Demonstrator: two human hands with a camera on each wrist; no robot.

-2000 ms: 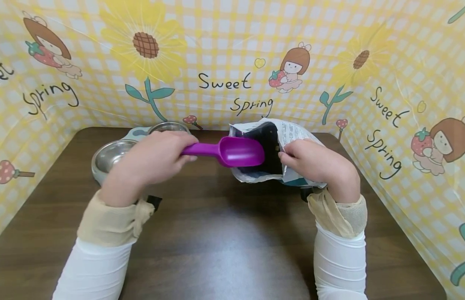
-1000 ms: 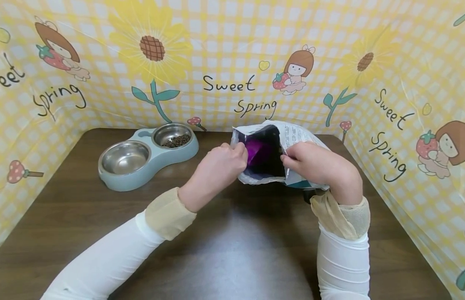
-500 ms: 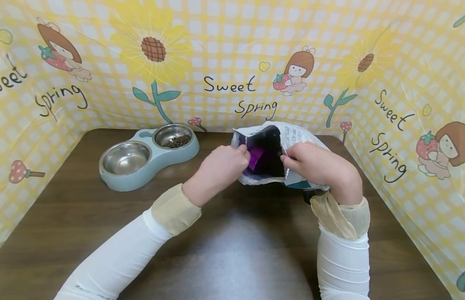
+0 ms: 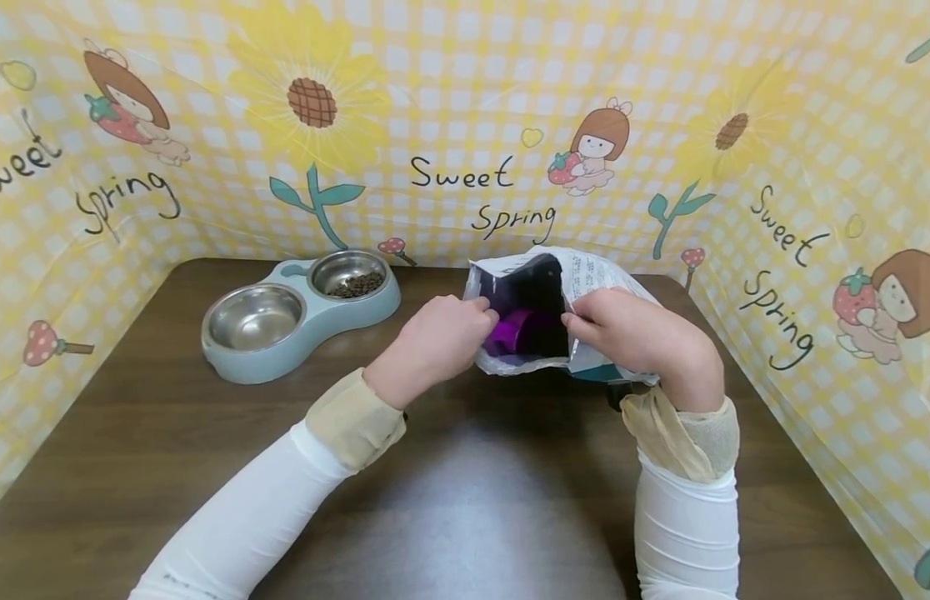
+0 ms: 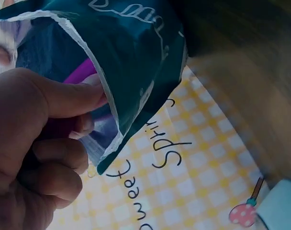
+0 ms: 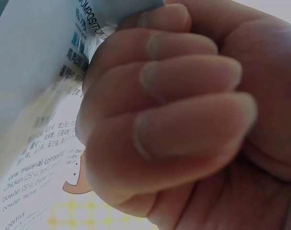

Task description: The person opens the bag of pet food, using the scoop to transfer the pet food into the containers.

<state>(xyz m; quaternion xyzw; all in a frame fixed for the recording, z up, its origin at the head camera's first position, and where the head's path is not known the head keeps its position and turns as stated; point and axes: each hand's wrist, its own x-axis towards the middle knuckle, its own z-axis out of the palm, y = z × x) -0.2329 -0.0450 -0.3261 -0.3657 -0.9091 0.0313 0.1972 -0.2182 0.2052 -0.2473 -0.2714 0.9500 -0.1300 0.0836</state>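
My left hand (image 4: 442, 340) grips the handle of a purple scoop (image 4: 514, 330) at the mouth of an open pet food bag (image 4: 596, 271). The scoop's head is down inside the dark bag, partly hidden in shadow. In the left wrist view, my thumb and fingers curl round the purple handle (image 5: 80, 72) beside the bag's green side (image 5: 140, 62). My right hand (image 4: 645, 340) pinches the bag's rim on the right. The right wrist view has its fingers (image 6: 184, 124) curled against the white printed panel (image 6: 30, 76). What the scoop's head holds cannot be seen.
At the left of the brown table (image 4: 435, 517) stands a pale blue double feeder (image 4: 281, 362). Its rear steel bowl (image 4: 337, 268) has brown kibble in it; the front bowl (image 4: 255, 317) shows bare metal. A patterned yellow cloth (image 4: 450, 100) walls the back and sides.
My left hand has moved right from over the feeder, taking the scoop into the bag. Inside, the scoop has shifted lower and turned. My right hand stays at the bag's rim.
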